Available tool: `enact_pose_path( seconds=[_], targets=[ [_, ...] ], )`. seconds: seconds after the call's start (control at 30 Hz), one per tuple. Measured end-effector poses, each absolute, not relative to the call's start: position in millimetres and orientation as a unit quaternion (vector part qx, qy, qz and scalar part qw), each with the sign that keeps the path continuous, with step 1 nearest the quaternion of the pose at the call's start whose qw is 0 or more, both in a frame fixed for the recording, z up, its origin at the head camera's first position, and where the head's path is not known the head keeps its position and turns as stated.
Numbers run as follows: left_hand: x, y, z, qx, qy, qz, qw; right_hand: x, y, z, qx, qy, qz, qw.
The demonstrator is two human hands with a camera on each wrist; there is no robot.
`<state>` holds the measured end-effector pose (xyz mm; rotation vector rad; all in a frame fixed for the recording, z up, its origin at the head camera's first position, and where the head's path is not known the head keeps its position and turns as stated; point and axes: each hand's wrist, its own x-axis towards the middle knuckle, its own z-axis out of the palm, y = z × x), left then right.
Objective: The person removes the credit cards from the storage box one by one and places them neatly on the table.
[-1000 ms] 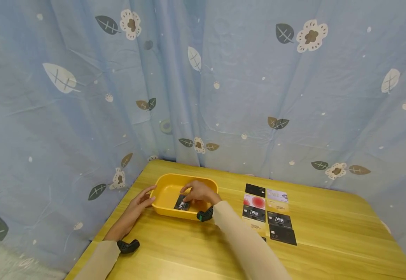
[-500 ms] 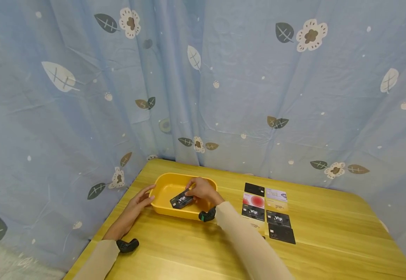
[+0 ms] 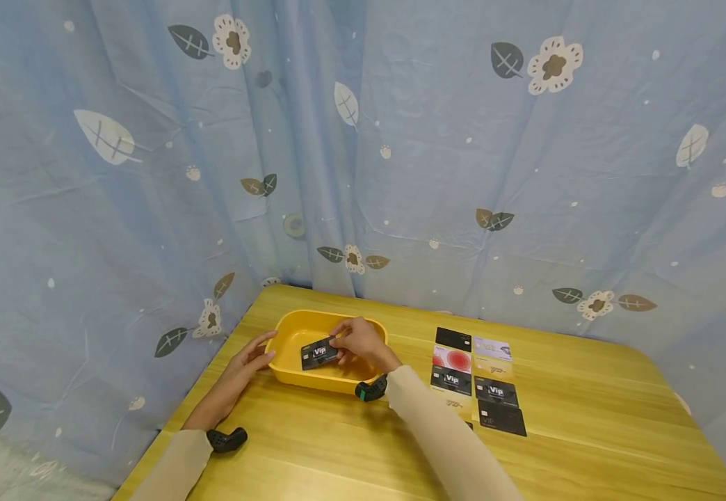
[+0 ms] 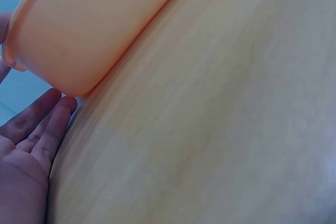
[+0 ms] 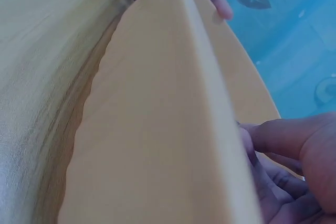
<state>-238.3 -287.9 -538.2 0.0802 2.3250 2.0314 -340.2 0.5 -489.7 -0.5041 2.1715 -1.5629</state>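
A yellow plastic tray [image 3: 284, 379] with a raised rim sits at the table's far left. At its left end my left hand [image 3: 242, 369] holds the rim; the left wrist view shows the other fingers [image 4: 55, 124] outside, against the wall. My right hand [image 3: 363, 342] reaches over the near wall and pinches a black Vip card [image 3: 318, 353] by its right edge. The card is tilted up inside the tray, its printed face toward me. In the right wrist view the tray's wall [image 5: 142, 108] hides most of that hand's grip, and the card cannot be made out.
Right of the tray, several cards lie flat in two columns, among them a red-dotted card [image 3: 453, 360], a Vip card [image 3: 496, 392] and a black card [image 3: 502, 417]. My right sleeve [image 3: 444, 431] partly covers the near ones. A blue patterned curtain [image 3: 413, 174] hangs behind the wooden table [image 3: 588, 417].
The right hand has drawn the Vip card up from the tray's bottom and turned it from steeply slanted to nearly level lengthwise. The left hand stays at the rim.
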Motion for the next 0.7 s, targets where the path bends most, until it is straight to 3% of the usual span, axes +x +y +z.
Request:
enact_pose_path(
  seconds=[0.7],
  targets=[
    [-238.3,-287.4,-536.7,0.025,0.753,0.657,0.033,-330.6,10.7,-476.8,-0.17,0.772,-0.592,0.16]
  ],
)
